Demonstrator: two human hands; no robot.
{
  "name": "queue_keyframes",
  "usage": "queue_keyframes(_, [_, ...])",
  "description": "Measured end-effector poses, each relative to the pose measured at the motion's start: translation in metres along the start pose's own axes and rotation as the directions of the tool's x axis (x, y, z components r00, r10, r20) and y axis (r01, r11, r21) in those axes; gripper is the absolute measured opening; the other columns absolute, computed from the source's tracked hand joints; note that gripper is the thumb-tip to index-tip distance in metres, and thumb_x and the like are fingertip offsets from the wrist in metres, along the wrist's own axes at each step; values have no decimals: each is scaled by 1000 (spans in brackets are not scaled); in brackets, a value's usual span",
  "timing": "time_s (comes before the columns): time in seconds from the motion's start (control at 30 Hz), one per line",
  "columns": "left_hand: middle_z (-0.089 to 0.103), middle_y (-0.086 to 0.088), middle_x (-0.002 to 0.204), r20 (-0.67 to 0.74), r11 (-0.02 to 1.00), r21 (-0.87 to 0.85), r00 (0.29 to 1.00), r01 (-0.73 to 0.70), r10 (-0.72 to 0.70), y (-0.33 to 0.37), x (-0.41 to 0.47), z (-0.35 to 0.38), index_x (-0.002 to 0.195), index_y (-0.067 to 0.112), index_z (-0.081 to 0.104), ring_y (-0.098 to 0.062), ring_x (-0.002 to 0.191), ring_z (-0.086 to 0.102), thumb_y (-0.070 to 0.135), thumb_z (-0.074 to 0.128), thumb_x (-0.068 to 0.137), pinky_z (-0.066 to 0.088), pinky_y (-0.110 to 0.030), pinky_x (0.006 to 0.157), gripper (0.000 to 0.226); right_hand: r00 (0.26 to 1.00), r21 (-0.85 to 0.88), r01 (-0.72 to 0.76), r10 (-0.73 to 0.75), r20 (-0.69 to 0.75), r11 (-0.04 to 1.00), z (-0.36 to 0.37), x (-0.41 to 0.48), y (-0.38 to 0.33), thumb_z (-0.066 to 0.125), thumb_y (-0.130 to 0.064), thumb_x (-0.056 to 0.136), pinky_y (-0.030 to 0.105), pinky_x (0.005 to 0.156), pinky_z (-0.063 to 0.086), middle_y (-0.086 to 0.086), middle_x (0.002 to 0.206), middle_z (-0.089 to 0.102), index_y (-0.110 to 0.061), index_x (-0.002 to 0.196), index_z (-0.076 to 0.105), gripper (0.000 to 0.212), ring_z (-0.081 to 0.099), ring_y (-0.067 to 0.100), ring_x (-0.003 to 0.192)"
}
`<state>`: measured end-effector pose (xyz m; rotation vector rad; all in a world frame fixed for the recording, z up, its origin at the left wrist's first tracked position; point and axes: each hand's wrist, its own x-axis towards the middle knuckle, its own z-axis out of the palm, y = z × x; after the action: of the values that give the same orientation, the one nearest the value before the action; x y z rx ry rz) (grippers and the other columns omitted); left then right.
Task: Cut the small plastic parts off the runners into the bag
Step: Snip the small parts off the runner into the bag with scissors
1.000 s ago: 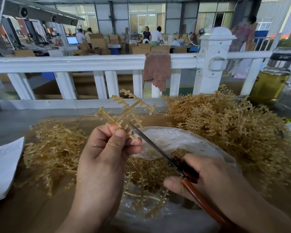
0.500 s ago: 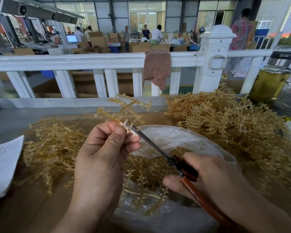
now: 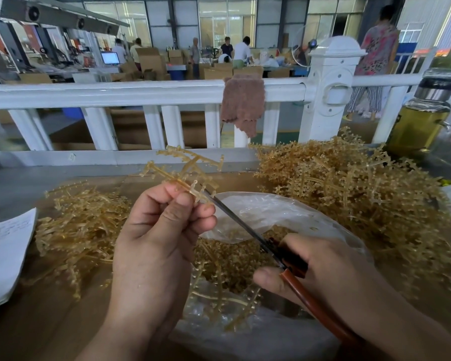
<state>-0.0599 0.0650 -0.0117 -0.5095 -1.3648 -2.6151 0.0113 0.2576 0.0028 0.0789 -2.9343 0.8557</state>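
Two hands are in view, the left hand [image 3: 154,246] and the right hand [image 3: 323,272], with one pair of scissors [image 3: 245,227] and one held runner [image 3: 182,168]. Two piles of runners lie at mid-frame, the left heap [image 3: 81,225] and the right heap [image 3: 349,199], and one clear bag [image 3: 271,212] sits at lower centre. There is one brown cloth [image 3: 242,102] at upper centre, one bottle [image 3: 422,118] at the right edge, and one sheet of paper [image 3: 5,256] at the left edge.

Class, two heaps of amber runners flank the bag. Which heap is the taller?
The right heap, beside the jar; it rises well above the flat, sprawling left heap.
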Motion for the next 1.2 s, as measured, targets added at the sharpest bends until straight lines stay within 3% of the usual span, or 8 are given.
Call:
queue_keyframes(0.1, [67, 0, 76, -4, 999, -42, 1000, 31, -31, 2, 2, -1, 78, 22, 71, -17, 77, 70, 12, 59, 91, 59, -26, 72, 20, 999, -11, -23, 22, -23, 1000, 0, 0, 2, 25, -107, 49, 15, 53, 43, -35, 87, 58, -37, 82, 53, 82, 59, -6, 69])
queue_keyframes(0.23, [68, -4, 75, -29, 997, -55, 998, 51, -53, 1, 3, 0, 74, 22, 69, -19, 78, 71, 14, 57, 90, 59, -27, 72, 22, 998, -33, -45, 44, -55, 998, -2, 2, 6, 22, -108, 47, 18, 54, 43, -34, 88, 58, -36, 80, 55, 86, 59, -5, 71])
queue_keyframes(0.37, [72, -9, 85, -13, 995, -70, 997, 69, -70, 1, 4, 0, 73, 22, 68, -26, 89, 75, 9, 59, 92, 60, -29, 72, 25, 989, 68, -64, 73, -132, 996, -8, 3, 13, 27, -106, 50, 19, 57, 49, -22, 81, 65, -35, 83, 60, 85, 62, 0, 65])
queue_keyframes(0.5, [73, -14, 91, 55, 991, -88, 994, 97, -93, 2, 4, 0, 72, 23, 65, -31, 90, 76, 11, 49, 91, 61, -31, 71, 28, 973, 221, -110, 150, -174, 969, -10, 3, 11, 42, -96, 54, 46, 65, 57, -1, 70, 67, -20, 80, 66, 84, 65, 12, 57])
queue_keyframes(0.97, [68, -9, 73, 100, 997, -55, 994, 58, -53, 0, 1, -1, 75, 24, 71, -24, 66, 70, 8, 47, 87, 58, -30, 61, 32, 978, 304, -98, 148, -145, 948, -11, 0, -1, 36, -97, 53, 47, 75, 55, -5, 64, 65, -37, 83, 62, 72, 65, 12, 61])
queue_keyframes(1.1, [68, -10, 72, 81, 997, -44, 995, 64, -61, -1, 2, -1, 73, 23, 70, -24, 65, 70, 8, 47, 85, 58, -30, 59, 30, 979, 392, -70, 139, -149, 917, -10, 0, -1, 41, -97, 54, 39, 69, 54, -4, 59, 65, -36, 73, 63, 68, 68, 14, 55])
queue_keyframes(1.2, [68, -10, 72, 76, 997, -35, 995, 69, -66, -1, 2, 0, 74, 23, 70, -24, 65, 69, 8, 47, 87, 58, -30, 59, 30, 979, 426, -62, 139, -152, 903, -7, 1, 5, 44, -96, 56, 41, 67, 53, 5, 58, 65, -24, 72, 61, 76, 67, 18, 53])
